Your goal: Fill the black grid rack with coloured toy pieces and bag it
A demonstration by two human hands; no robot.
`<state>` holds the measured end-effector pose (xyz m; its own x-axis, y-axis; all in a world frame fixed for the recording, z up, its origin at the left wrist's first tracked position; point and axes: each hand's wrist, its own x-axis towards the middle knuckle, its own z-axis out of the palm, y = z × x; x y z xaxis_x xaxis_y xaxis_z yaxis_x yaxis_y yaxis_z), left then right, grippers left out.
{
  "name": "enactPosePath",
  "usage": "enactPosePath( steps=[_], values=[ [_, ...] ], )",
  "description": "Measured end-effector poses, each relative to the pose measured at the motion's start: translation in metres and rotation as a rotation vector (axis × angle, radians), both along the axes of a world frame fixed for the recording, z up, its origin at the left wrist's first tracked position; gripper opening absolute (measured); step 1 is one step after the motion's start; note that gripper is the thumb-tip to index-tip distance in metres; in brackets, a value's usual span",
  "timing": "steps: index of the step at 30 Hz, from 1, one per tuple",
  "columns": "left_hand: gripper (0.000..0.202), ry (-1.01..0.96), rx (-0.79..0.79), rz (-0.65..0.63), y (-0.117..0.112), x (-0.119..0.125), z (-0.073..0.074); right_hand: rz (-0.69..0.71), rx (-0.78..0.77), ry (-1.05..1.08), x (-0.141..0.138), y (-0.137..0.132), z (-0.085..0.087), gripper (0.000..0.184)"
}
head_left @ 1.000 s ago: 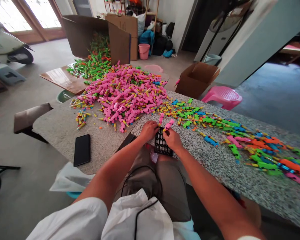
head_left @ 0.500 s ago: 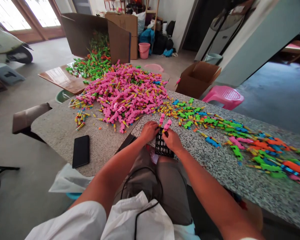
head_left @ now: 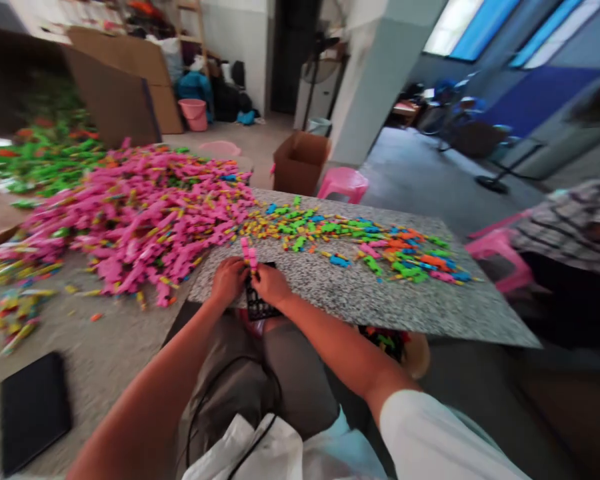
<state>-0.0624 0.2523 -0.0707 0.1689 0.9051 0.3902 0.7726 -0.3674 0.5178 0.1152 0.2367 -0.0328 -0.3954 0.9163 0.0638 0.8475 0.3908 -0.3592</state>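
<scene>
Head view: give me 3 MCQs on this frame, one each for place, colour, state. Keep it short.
1. Where is the black grid tray?
A. At the near edge of the granite table, under both hands
B. On the pink stool
C. Inside the cardboard box

2. What colour is most of the big heap of toy pieces to the left?
A. Blue
B. Pink
C. Orange

3. What is the left hand doing?
A. Resting flat on the phone
B. Hanging off the table, empty
C. Closed around small pink pieces beside the right hand

Answers: 1 A, the tray sits at the table edge below the hands. 2 B, pink dominates the heap. 3 C, both hands meet at the pink pieces above the tray.
</scene>
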Motion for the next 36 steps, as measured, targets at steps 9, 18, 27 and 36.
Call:
enactPosePath(
  steps=[9, 18, 27, 36],
  values=[
    [0.039, 0.136, 0.002, 0.06, 0.017, -0.012, -0.022, -0.376, 0.015, -0.018, 0.14, 0.052, 0.044, 0.038],
    [0.043, 0.19, -0.017, 0.076, 0.017, -0.013, -0.021, -0.919, -0.223, -0.275, 0.329, 0.104, 0.041, 0.049],
    [0.045, 0.203, -0.016, 0.082, 0.017, -0.015, -0.025, -0.857, -0.165, -0.312, 0.339, 0.113, 0.028, 0.041],
    [0.04, 0.19, 0.013, 0.085, 0.012, -0.011, -0.019, -0.827, -0.131, -0.428, 0.369, 0.121, 0.032, 0.038]
  ],
)
